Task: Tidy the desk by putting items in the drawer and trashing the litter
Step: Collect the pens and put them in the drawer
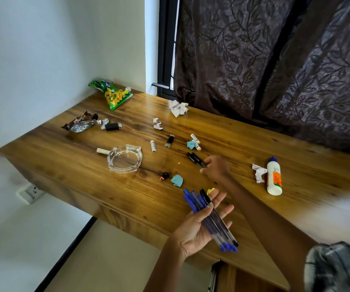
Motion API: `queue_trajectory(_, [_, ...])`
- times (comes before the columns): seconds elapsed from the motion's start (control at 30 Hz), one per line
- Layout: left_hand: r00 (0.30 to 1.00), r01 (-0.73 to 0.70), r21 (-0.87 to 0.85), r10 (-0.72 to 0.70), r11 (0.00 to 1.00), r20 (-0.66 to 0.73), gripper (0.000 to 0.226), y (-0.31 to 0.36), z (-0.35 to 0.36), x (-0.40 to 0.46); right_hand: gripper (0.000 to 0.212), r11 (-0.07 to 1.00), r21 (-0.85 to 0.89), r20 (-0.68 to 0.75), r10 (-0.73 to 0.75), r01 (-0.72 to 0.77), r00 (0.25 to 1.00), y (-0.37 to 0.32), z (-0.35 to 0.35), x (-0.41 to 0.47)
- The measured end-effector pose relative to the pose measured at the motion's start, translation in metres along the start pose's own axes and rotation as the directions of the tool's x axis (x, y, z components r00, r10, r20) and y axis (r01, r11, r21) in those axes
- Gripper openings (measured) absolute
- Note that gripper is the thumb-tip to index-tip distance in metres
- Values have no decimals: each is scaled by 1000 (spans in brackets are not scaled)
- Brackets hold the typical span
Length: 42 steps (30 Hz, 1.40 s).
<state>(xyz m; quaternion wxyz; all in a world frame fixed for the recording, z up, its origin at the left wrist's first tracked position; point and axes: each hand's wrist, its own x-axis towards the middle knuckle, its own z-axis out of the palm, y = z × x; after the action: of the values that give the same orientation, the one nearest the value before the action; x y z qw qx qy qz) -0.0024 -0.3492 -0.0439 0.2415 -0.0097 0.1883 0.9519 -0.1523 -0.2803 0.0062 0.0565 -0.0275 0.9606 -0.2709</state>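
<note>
My left hand (193, 230) is palm up above the desk's front edge and holds a bundle of several blue-capped pens (212, 220), one finger laid over them. My right hand (217, 168) reaches over the wooden desk (69, 157) and pinches two black pens (195, 158) that lie on it. Scattered on the desk are crumpled white papers (178, 108), teal paper balls (177, 180), black USB sticks (169, 141), small white tubes (153, 146), a green snack bag (115, 94) and a brown wrapper (79, 123). No drawer front shows clearly.
A glass ashtray (125, 158) stands left of centre with a white stub (102, 151) beside it. A white glue bottle (274, 177) lies at the right by another crumpled paper (259, 172). A dark curtain (275, 60) hangs behind the desk, and a wall socket (31, 192) sits below its left end.
</note>
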Motion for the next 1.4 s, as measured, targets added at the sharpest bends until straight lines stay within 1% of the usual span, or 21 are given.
queue_trajectory(0.1, [1000, -2, 20, 3, 1000, -13, 46, 0, 0, 0, 38, 998, 6, 22, 63, -63, 998, 1, -4, 4])
queue_trajectory(0.23, [1000, -3, 12, 3, 1000, -11, 47, 0, 0, 0, 27, 998, -1, 34, 65, -65, 997, 6, -8, 5])
queue_trajectory(0.3, [1000, -5, 4, 5, 1000, -4, 46, -1, -1, 0, 22, 996, 33, 20, 80, -81, 997, 7, -14, -2])
queue_trajectory(0.37, [1000, -9, -4, 9, 1000, -1, 47, 0, -1, 0, 17, 975, 189, -14, 122, -117, 992, 10, -26, -14])
queue_trajectory(0.43, [1000, -10, -4, 10, 1000, -3, 49, 0, -2, 1, 17, 899, 420, -10, 144, -126, 990, 10, -45, -36])
queue_trajectory(0.47, [1000, -12, -3, 12, 1000, -8, 50, 0, -2, 1, 17, 854, 509, 10, 126, -113, 992, 10, -55, -51])
queue_trajectory(0.5, [1000, -16, 3, 16, 1000, -15, 51, 0, -2, 2, 17, 815, 571, 37, 93, -98, 995, 11, -63, -66])
queue_trajectory(0.57, [999, -25, 18, 25, 1000, -24, 52, 0, -2, 2, 16, 791, 607, 87, 31, -78, 996, 15, -75, -99])
queue_trajectory(0.63, [999, -27, 5, 27, 1000, -27, 57, 1, 4, 0, 12, 807, 585, 110, 22, -83, 994, 21, -78, -127])
queue_trajectory(0.7, [999, -18, -20, 18, 1000, -38, 65, 3, 12, -4, 10, 832, 546, 97, 49, -95, 994, 29, -73, -149])
queue_trajectory(0.73, [999, -5, -19, 4, 1000, -44, 66, 2, 15, -7, 9, 846, 524, 88, 63, -100, 994, 34, -69, -158])
queue_trajectory(0.83, [995, 37, 48, -33, 998, -99, 54, -5, 23, -18, 7, 871, 478, 78, 89, -116, 993, 47, -54, -181])
queue_trajectory(0.9, [995, 66, 129, -55, 989, -87, 38, -17, 36, -32, 12, 853, 500, 67, 136, -151, 988, 55, -46, -198])
queue_trajectory(0.93, [991, 84, 155, -66, 984, -118, 32, -25, 41, -38, 15, 837, 519, 66, 164, -174, 984, 60, -45, -206])
queue_trajectory(0.97, [980, 105, 161, -74, 981, -186, 28, -34, 43, -45, 18, 822, 536, 73, 182, -193, 981, 63, -45, -216])
queue_trajectory(1.0, [969, 114, 160, -74, 980, -236, 26, -42, 45, -51, 23, 812, 545, 92, 187, -206, 978, 67, -46, -223])
queue_trajectory(1.07, [959, 138, 201, -80, 970, -271, 29, -61, 47, -63, 30, 816, 529, 143, 186, -234, 972, 78, -47, -242])
queue_trajectory(1.13, [946, 175, 271, -86, 947, -312, 30, -78, 49, -75, 29, 844, 477, 185, 174, -243, 967, 92, -46, -261])
queue_trajectory(1.23, [926, 236, 383, -88, 893, -367, 24, -102, 50, -87, 25, 881, 407, 221, 163, -242, 962, 109, -41, -292])
queue_trajectory(1.33, [916, 315, 464, -137, 828, -377, 39, -123, 55, -103, 23, 926, 317, 219, 141, -207, 966, 127, -40, -324])
queue_trajectory(1.4, [901, 384, 498, -198, 778, -385, 46, -137, 53, -115, 19, 956, 222, 259, 131, -191, 957, 139, -48, -344])
